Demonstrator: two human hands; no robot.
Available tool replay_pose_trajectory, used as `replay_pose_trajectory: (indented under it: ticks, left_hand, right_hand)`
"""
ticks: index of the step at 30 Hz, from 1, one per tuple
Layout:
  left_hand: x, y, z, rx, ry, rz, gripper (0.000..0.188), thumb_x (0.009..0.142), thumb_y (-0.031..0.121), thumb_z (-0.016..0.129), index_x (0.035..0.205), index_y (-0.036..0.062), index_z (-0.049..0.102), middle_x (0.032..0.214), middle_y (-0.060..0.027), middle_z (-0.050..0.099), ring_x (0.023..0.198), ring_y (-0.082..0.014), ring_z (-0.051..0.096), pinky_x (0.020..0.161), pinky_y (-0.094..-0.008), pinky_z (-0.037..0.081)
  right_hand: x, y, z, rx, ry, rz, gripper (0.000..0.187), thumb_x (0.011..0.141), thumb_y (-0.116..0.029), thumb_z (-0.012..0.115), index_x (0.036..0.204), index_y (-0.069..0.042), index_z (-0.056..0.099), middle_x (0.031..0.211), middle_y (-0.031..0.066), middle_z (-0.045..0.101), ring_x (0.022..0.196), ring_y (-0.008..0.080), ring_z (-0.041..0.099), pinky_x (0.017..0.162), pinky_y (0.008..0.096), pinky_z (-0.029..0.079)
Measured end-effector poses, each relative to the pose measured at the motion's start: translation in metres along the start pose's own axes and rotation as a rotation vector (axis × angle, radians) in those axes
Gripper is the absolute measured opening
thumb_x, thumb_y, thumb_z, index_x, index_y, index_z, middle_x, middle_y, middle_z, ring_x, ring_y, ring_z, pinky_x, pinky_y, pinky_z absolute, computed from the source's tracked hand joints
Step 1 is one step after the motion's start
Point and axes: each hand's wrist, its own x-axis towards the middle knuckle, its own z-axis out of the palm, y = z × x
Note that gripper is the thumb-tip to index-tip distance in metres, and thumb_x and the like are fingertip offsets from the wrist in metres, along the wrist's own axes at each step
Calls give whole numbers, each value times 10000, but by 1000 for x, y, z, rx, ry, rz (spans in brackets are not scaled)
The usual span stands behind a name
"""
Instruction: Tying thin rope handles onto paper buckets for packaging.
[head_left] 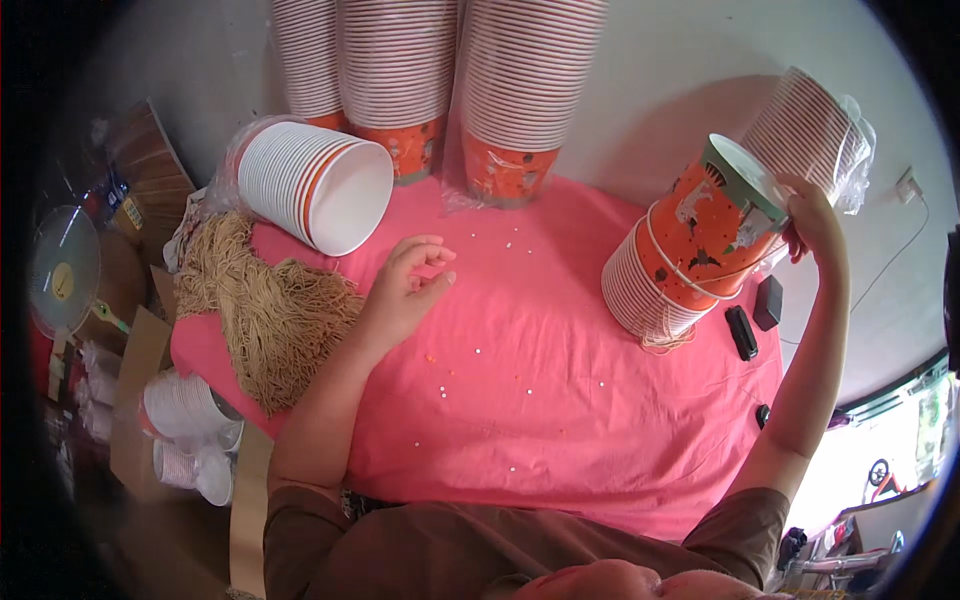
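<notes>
On the right side of the table stands a leaning stack of upside-down paper buckets (700, 240), the top one orange with dark bats and a green band. Around its base edge curl the fingers of my right hand (812, 215), partly hidden by the bucket. A pale cord handle loops across the orange side, and more cords (668, 335) bunch at the stack's lower rims. My left hand (410, 288) hovers over the cloth at the left with bent fingers, thumb apart, nothing in it. Beside it lies a large bundle of tan cords (265, 310).
Tall bagged bucket stacks (520, 100) stand along the wall, with another stack (330, 190) on its side at back left. A black stapler (741, 333) and a dark block (768, 303) lie at right. Small white bits dot the pink cloth (560, 430). Cartons (140, 400) stand left.
</notes>
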Motion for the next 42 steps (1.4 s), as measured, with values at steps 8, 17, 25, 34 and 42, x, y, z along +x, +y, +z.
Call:
replay_pose_trajectory:
  ticks: [8,17,25,34,42]
  left_hand:
    - [-1,1,2,42,8,3,218,879,57,707,1091,41,660,1246,-62,534,1045,-132,575,786,-254,525]
    - [-1,2,1,50,-10,-2,215,891,77,701,1099,45,654,1247,-57,546,1045,-132,581,790,-259,519]
    - [0,6,0,41,-7,-6,196,895,81,692,1081,38,649,1174,-60,590,1026,-141,597,799,-276,525]
    - [15,16,-52,396,344,68,156,854,91,693,987,21,652,895,-95,619,739,-163,572,662,-310,477]
    - [12,-24,-116,689,712,89,236,832,100,719,1029,36,605,935,-108,619,803,-240,620,720,-366,511]
  right_hand:
    - [-3,23,12,-59,6,-61,524,821,-3,388,1314,-32,562,550,38,482,321,136,455,288,304,403]
    - [-1,31,23,-110,9,-82,511,813,-25,405,1295,-44,572,574,13,428,352,115,409,296,298,382]
    - [-4,31,24,-99,-72,-132,494,834,-58,378,1288,-37,573,623,27,460,366,115,418,312,287,385]
    - [3,66,17,-348,318,-382,297,990,-172,524,1249,-55,612,957,96,630,849,189,629,647,310,521]
    - [-83,-85,136,-84,319,-992,282,749,30,673,1026,-15,646,1065,163,624,973,366,625,849,410,505]
